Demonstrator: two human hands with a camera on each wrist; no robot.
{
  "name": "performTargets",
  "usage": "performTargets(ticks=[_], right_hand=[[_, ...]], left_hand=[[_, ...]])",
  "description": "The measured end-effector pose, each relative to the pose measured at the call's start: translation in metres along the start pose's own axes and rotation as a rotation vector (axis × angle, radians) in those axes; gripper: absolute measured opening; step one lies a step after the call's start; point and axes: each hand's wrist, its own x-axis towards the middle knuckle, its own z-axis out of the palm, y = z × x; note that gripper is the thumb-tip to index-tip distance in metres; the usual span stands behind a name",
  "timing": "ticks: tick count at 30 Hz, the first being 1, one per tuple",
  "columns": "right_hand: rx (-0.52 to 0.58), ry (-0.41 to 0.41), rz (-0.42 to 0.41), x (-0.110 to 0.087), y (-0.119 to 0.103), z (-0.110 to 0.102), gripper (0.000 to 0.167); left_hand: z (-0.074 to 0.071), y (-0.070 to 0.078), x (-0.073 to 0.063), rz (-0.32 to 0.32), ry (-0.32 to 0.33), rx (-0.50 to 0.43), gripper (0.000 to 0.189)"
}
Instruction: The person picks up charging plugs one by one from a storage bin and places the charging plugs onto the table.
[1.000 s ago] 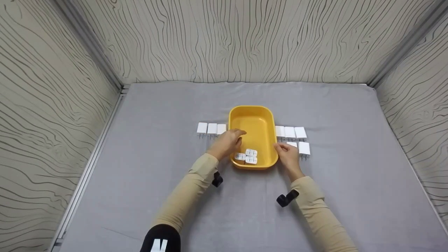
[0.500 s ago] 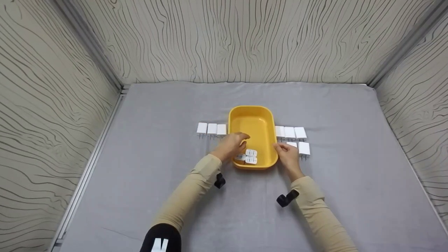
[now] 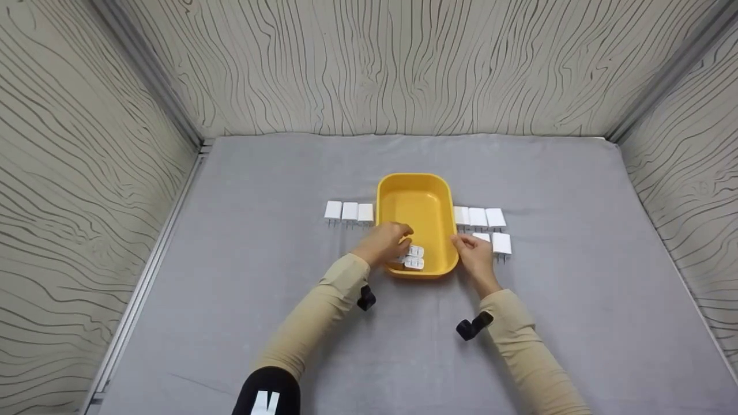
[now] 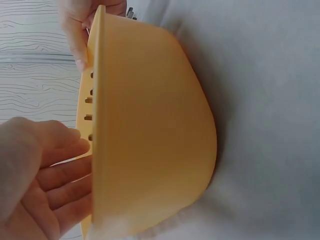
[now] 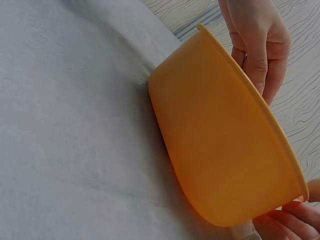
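A yellow plastic tub [image 3: 414, 175] stands upright on the grey cloth. Inside its near end are white plug chargers [image 3: 414, 263], prongs up. My left hand [image 3: 383, 242] reaches over the tub's left rim and partly covers them. Its fingers are loosely bent and set apart from the thumb, with nothing seen between them; in the left wrist view the rim hides some fingertips of this left hand [image 4: 55, 180]. My right hand [image 3: 475, 256] pinches the tub's right rim between thumb and fingers, also visible in the right wrist view, where the right hand [image 5: 292, 222] is at the lower corner.
Three white chargers [image 3: 349, 212] lie in a row left of the tub. To its right lie more chargers [image 3: 477, 217] in two rows, the nearer row [image 3: 501, 244] partly behind my right hand. Patterned panels [image 3: 369, 69] wall the table's back and sides.
My left hand has moved a little right and toward the near end, over the chargers in the tub, covering more of them. The right hand and tub have stayed put.
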Motion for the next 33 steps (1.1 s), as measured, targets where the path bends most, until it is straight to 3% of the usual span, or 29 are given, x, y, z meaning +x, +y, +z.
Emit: performTargets(ticks=[12,21,33], right_hand=[[0.03,0.011,0.012,0.0,0.0,0.0,0.032],[0.014,0.012,0.008,0.001,0.001,0.001,0.031],[0.021,0.042,-0.027,0.001,0.002,0.002,0.031]], left_hand=[[0.002,0.011,0.003,-0.084,-0.006,0.08,0.037],[0.01,0.017,0.004,-0.134,0.067,0.125,0.033],[0.018,0.028,0.007,-0.174,0.089,0.248,0.038]])
